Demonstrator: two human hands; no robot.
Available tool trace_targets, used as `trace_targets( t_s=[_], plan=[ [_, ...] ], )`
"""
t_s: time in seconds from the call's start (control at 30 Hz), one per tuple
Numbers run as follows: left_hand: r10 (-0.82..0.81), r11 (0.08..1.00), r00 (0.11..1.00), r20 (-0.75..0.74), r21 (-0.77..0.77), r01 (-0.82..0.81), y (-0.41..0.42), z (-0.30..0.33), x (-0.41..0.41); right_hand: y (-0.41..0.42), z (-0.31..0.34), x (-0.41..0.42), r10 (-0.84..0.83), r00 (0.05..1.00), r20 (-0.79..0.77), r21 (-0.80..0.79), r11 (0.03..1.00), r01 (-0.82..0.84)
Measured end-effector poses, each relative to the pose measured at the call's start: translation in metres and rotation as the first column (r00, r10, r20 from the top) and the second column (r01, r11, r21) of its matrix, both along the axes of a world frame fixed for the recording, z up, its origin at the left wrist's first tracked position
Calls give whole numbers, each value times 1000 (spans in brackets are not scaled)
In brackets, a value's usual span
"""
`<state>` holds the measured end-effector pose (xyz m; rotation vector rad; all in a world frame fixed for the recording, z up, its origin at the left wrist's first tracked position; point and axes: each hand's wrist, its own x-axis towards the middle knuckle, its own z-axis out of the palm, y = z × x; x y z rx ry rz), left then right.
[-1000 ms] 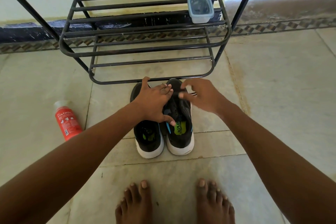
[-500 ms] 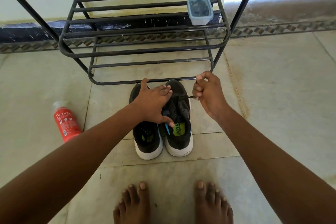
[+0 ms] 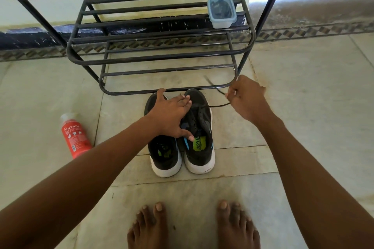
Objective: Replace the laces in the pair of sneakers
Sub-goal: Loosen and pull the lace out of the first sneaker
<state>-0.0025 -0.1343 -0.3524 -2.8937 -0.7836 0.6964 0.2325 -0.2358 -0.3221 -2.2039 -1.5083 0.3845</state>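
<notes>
Two black sneakers with white soles stand side by side on the floor, toes toward the rack: the left sneaker [image 3: 164, 154] and the right sneaker [image 3: 199, 127]. My left hand [image 3: 170, 115] lies spread across both uppers, fingers straight, thumb near the right shoe's tongue. To the right of the shoes, my right hand [image 3: 245, 98] pinches a black lace [image 3: 219, 105] that runs taut from the right sneaker's eyelets; its free end sticks up toward the rack.
A black metal shoe rack [image 3: 162, 54] stands just beyond the sneakers, with a small lidded plastic box [image 3: 221, 12] holding something dark on its shelf. A red Cinthol bottle [image 3: 74, 135] lies on the tiles at left. My bare feet [image 3: 192, 226] are at the bottom.
My right hand closed on the lace at the right sneaker and has drawn it out to the right, away from the shoe. My left hand stayed pressed on the sneakers.
</notes>
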Motion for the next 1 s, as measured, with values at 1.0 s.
trace_targets(
  t_s=[1.0],
  plan=[
    [829,538,40,558,-815,217,7,89,29,-62,-91,-95,158,952,-263,114,985,-132]
  ],
)
